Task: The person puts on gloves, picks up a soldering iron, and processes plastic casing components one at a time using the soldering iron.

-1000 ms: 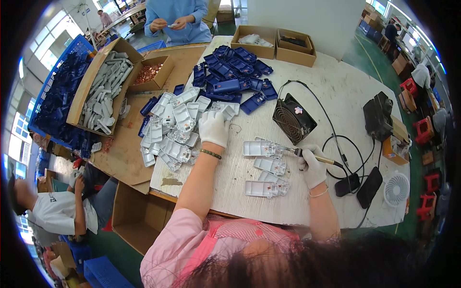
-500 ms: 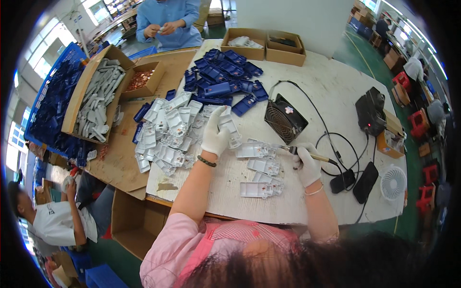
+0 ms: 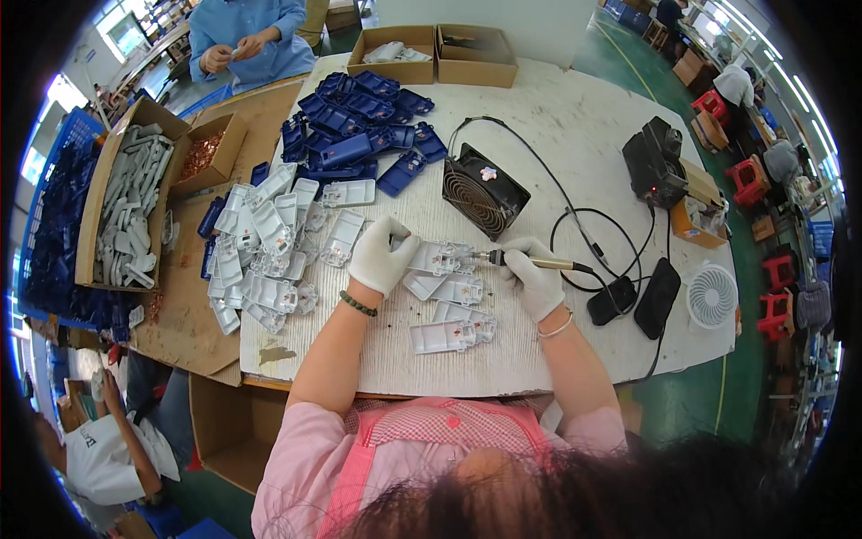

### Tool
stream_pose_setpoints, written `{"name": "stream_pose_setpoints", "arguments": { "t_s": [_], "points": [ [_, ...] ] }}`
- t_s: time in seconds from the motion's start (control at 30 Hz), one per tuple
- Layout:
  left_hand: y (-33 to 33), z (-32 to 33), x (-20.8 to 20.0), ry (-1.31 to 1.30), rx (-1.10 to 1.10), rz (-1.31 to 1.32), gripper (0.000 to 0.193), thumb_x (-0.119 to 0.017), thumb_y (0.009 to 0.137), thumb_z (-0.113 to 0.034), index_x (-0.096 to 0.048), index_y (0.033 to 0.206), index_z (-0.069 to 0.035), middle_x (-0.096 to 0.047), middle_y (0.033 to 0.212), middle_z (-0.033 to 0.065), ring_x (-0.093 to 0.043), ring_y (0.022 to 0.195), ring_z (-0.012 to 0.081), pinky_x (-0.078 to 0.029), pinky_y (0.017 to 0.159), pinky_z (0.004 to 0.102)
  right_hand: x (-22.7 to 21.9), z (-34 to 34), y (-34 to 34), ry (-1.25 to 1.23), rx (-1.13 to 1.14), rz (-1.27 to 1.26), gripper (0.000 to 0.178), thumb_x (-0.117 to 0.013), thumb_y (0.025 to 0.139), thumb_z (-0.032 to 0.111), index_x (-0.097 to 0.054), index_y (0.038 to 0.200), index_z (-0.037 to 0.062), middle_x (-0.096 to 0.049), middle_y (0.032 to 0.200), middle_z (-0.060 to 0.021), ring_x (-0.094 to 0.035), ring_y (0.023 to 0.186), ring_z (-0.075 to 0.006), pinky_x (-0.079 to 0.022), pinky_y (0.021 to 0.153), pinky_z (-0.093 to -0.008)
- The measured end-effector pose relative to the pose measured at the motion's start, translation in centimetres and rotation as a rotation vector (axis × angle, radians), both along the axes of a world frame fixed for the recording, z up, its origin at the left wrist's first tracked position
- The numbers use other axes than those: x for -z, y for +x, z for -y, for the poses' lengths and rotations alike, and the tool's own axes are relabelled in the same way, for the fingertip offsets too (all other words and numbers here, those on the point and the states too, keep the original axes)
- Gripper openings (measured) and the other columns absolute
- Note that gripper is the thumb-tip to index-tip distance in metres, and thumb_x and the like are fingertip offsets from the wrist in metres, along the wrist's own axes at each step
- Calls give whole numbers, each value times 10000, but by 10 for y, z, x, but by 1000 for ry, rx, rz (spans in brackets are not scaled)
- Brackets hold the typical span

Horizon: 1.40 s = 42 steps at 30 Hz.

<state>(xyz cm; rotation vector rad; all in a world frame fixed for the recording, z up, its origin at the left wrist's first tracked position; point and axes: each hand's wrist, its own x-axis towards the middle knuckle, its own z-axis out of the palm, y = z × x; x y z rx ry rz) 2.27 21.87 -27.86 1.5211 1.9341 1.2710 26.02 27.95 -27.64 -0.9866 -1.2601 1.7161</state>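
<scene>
My left hand (image 3: 379, 259), in a white glove, has its fingers closed at the left end of a white plastic housing (image 3: 438, 257); part of the grip is hidden. In my gloved right hand (image 3: 535, 282) is a soldering iron (image 3: 558, 264), held like a pen. Its tip reaches the right end of that housing, where small metal parts show. Nearer me lie several more white housings (image 3: 440, 336), some overlapping. One separate white housing (image 3: 342, 237) rests left of my left hand, beside a heap of white housings (image 3: 269, 225).
Blue housings (image 3: 346, 126) are heaped farther back. A black fan (image 3: 485, 190) stands behind the iron, with cables looping right to a black soldering station (image 3: 655, 162). Left are cartons of grey parts (image 3: 135, 207) and copper pieces (image 3: 202, 157). A white fan (image 3: 712, 296) sits far right.
My left hand has come away from the heap, nearer me, to the housing at the iron's tip. The iron remains in my right hand. The whole view has shifted.
</scene>
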Motion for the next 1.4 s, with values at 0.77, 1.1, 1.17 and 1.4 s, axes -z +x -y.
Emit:
{"name": "stream_pose_setpoints", "arguments": {
  "t_s": [0.77,1.1,1.17,1.4],
  "points": [
    [2,-2,-1,23,10,-6,169,-666,738,-141,-541,743,-27,-535,659,60,-487,594,156,-405,571,275,2,0,-1,26,-116,62,111,-542,812,102,-576,874,16,-576,668,-39,-485,522,-56,-395,447,-195],
    [2,0,3,69,-24,-22,164,-681,724,-150,-562,752,-41,-585,679,80,-566,617,188,-456,583,294,3,2,-3,36,-165,-55,113,-544,824,64,-591,911,9,-598,721,-50,-522,569,-70,-420,494,-197],
    [2,2,0,41,13,-38,176,-682,718,-165,-561,729,-38,-578,698,86,-564,631,199,-457,594,301,-3,3,-2,27,-144,-28,100,-535,829,78,-585,889,16,-586,685,-37,-505,549,-58,-403,478,-192],
    [-21,4,-7,162,-2,-316,133,-663,714,-175,-605,715,-55,-564,762,105,-563,736,263,-454,670,352,7,-3,4,-108,-18,-180,105,-520,856,139,-561,854,42,-561,637,-7,-483,513,-50,-372,463,-168]
  ]
}}
